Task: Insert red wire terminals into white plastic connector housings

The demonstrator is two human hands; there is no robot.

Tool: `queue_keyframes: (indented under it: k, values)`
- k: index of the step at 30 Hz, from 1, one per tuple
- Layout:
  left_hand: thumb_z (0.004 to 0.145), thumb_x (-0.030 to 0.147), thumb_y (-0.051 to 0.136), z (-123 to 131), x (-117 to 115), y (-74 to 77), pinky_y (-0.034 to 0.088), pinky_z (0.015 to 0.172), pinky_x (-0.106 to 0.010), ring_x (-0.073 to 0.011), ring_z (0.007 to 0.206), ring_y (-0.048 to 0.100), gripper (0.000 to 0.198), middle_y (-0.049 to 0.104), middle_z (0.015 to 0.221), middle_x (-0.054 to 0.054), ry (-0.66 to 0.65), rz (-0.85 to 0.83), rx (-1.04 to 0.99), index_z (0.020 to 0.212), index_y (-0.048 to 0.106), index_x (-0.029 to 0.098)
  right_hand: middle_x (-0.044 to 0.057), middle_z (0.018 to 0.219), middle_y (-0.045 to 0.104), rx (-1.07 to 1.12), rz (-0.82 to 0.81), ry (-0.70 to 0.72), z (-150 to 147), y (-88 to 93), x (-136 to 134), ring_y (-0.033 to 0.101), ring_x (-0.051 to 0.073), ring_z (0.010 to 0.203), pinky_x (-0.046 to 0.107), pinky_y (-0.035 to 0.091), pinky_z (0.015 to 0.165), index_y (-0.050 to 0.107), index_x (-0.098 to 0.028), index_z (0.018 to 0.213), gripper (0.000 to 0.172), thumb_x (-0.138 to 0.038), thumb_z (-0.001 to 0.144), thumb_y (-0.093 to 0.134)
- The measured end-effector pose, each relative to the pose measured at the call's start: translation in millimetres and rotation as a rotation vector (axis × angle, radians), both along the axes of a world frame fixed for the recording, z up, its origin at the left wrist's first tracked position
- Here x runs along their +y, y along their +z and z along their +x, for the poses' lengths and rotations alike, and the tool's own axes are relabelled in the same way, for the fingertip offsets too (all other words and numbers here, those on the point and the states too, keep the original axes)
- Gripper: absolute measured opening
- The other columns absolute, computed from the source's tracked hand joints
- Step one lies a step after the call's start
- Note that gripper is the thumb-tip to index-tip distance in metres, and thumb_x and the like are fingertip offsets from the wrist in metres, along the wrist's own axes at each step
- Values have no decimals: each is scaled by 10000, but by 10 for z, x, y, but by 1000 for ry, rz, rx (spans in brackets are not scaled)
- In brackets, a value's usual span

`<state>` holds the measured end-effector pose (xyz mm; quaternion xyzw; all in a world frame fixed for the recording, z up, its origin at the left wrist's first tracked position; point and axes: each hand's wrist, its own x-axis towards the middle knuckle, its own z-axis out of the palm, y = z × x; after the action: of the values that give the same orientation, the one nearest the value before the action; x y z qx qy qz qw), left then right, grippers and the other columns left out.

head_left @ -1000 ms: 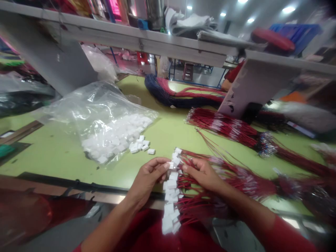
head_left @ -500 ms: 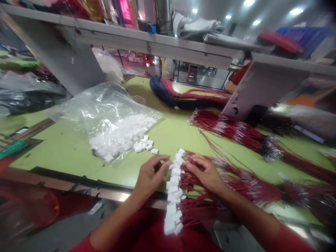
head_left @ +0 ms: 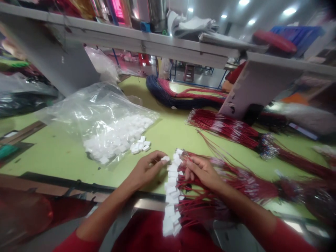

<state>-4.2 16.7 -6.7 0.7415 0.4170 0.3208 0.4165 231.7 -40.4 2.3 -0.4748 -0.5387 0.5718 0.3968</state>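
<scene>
Long shelf [head_left: 141, 43], folded cloth [head_left: 191, 28], steel canister [head_left: 156, 14]

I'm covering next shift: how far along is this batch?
Done: a row of white connectors sits on the nearby red wires. In hand: the left hand pinches one connector; the right hand holds wire ends. Left: many connectors remain in the plastic bag, with a few beside it.

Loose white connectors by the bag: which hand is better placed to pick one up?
Left, likely: the left hand is nearer the loose white connectors; the right hand is pinching red wires.
</scene>
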Motion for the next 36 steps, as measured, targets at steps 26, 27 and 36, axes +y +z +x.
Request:
queue_keyframes:
  k: [26,27,36]
  values:
    - [838,444,700,241,-349,48,383,579,-216,-101,619,491,272,621,718,-3,-10,-589,-426,882,705,176,-29,560,468,-243,116,35,-73,127,-65,393,95,534,220,306,513,585,-148,610,231,-301,778,625]
    - [835,445,704,265,-367,42,401,593,-221,-105,633,511,274,640,753,-11,-18,-594,-427,884,701,175,-28,563,476,-241,110,26,-80,115,-66,399,96,536,220,311,516,590,-146,615,232,-309,774,629]
    - [866,445,642,288,-427,31,405,569,-237,-123,625,524,254,636,734,-9,-16,-448,-331,865,686,194,-15,711,577,-102,42,42,-2,76,8,482,112,612,232,382,590,613,-162,875,252,-404,815,653]
